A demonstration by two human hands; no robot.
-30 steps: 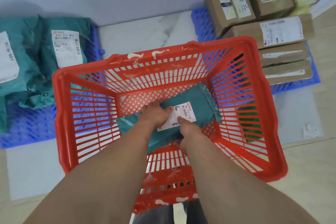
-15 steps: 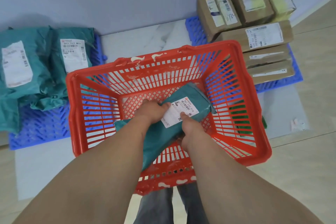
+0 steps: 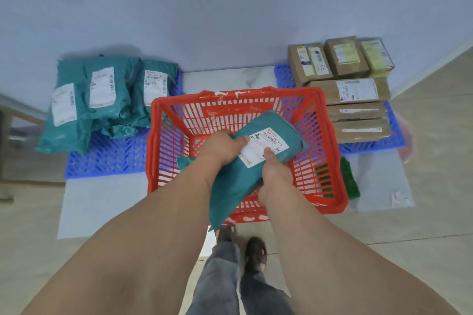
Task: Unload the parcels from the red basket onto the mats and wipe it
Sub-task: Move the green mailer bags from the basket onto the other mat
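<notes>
While both hands are wrapped around it, the teal parcel sits up over the red basket, tilted so its far end points up and right. It's a soft, crinkly plastic mailer bag with a white shipping label. The left hand grips it near the label with the thumb on top, and the right hand grips the near side, thumb pressed on the label edge.

That basket is hard plastic with slotted walls and a mesh bottom, with whitish smears on its rim. It stands on the floor between two blue mats with a lattice pattern. The left mat carries a heap of wrinkled teal mailer bags, and the right mat carries stacked brown cardboard boxes with labels. Something green lies just beside the basket's right wall; can't tell what it is. Pale gray sheet under everything, beige floor tiles around.

Compared with half a second ago, the parcel is higher, now clear of the basket bottom, and the camera has pulled way back, so the person's jeans and dark shoes show more below.
</notes>
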